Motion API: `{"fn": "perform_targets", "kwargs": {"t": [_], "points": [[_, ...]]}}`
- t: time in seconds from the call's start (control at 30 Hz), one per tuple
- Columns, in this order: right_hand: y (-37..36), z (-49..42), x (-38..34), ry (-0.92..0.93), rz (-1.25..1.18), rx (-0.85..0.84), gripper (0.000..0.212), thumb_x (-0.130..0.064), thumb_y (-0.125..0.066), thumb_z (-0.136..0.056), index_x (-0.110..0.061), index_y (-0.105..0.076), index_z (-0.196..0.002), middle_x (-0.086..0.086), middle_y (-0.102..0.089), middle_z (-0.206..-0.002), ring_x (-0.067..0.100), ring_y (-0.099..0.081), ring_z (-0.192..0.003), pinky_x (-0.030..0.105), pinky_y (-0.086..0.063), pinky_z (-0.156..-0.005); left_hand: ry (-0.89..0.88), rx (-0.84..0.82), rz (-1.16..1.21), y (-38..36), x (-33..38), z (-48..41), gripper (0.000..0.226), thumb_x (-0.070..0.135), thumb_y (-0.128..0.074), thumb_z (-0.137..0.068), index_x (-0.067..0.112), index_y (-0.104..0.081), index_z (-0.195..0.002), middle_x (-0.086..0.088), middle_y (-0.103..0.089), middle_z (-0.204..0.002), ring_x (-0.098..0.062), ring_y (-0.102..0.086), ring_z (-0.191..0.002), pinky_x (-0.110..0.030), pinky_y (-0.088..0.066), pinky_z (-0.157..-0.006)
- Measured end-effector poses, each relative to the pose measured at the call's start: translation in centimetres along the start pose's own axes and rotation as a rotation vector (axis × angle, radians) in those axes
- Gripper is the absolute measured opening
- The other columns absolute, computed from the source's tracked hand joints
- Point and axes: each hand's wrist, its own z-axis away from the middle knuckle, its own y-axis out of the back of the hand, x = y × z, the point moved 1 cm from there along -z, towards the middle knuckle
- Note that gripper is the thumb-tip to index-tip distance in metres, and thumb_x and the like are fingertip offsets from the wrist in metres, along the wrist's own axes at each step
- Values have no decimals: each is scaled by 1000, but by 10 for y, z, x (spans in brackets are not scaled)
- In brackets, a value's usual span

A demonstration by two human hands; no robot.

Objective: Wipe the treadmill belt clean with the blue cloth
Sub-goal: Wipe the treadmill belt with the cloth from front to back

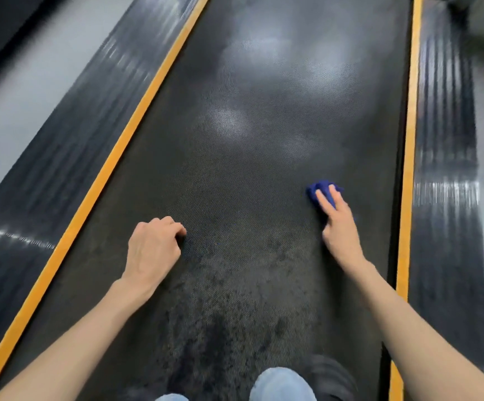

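The dark textured treadmill belt (249,157) runs away from me down the middle of the view. A small bunched blue cloth (320,191) lies on the belt toward its right side. My right hand (337,224) presses on the cloth with straight fingers laid flat over it. My left hand (154,247) rests on the belt left of centre, its fingers curled under with nothing in them. The near part of the belt looks mottled with darker patches.
Orange strips (113,169) border the belt on both sides, with ribbed black side rails (446,169) beyond them. Grey floor (18,91) lies to the far left. My knees in light jeans (281,383) are at the bottom edge.
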Motion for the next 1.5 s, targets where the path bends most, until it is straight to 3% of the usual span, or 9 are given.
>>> {"fn": "perform_targets", "kwargs": {"t": [0.13,0.4,0.5,0.63,0.7,0.97,1.27,1.33,1.5], "points": [[-11,-7,-21,-198,52,189,61,16,-40,-78,-7,-47,-134,12,-28,-150,29,-27,-138,22,-16,-110,40,-56,-39,-1,0,1,30,-7,-65,-66,19,-77,-75,3,-71,-75,-23,-66,-66,-35,-50,-68],[-86,50,-125,620,-36,-335,54,3,-39,-79,-15,-57,-126,11,-45,-141,27,-42,-130,27,-19,-112,81,-162,-83,3,1,-1,32,8,-57,-78,29,-74,-96,4,-68,-89,-24,-63,-89,-36,-44,-77],[-48,17,-63,343,-32,-127,57,-6,-29,-76,-16,-60,-124,9,-47,-139,26,-44,-127,21,-20,-109,91,-147,-45,5,1,1,32,6,-57,-79,27,-74,-95,6,-68,-90,-22,-64,-89,-35,-45,-77],[-11,-11,-12,-221,-36,149,61,17,-38,-77,-11,-54,-129,9,-38,-146,26,-33,-135,25,-19,-110,133,-200,-35,9,5,-5,33,8,-52,-82,28,-73,-97,8,-68,-99,-19,-62,-99,-33,-44,-81],[-21,-16,-29,-272,-52,238,57,18,-37,-77,-6,-56,-126,14,-39,-144,31,-34,-134,27,-20,-110,176,-230,-15,15,6,-13,32,9,-52,-83,30,-72,-96,10,-69,-101,-17,-61,-100,-31,-45,-82],[-81,47,-94,588,-16,-288,65,-7,-23,-73,-13,-52,-130,12,-40,-144,19,-31,-134,33,-17,-114,59,-56,-43,-4,19,-19,28,5,-57,-74,24,-73,-88,3,-70,-88,-22,-64,-82,-43,-33,-96],[10,6,22,-362,-4,307,58,17,-38,-82,-6,-47,-134,14,-30,-149,29,-28,-138,27,-17,-112,-64,62,0,-13,34,-22,28,0,-67,-68,16,-73,-90,3,-69,-98,-22,-64,-79,-49,-40,-94],[-12,10,-6,-266,-33,324,53,14,-38,-81,-3,-53,-128,17,-38,-143,31,-35,-134,27,-19,-111,-85,68,33,-16,42,-25,30,-2,-67,-68,16,-73,-91,2,-69,-100,-22,-65,-81,-48,-42,-93],[-53,56,-60,409,6,-157,67,13,-41,-71,-12,-50,-132,13,-38,-145,22,-32,-135,32,-18,-115,-191,51,66,-22,70,-37,32,-2,-68,-66,17,-71,-91,4,-69,-97,-21,-65,-82,-44,-43,-92]]}}
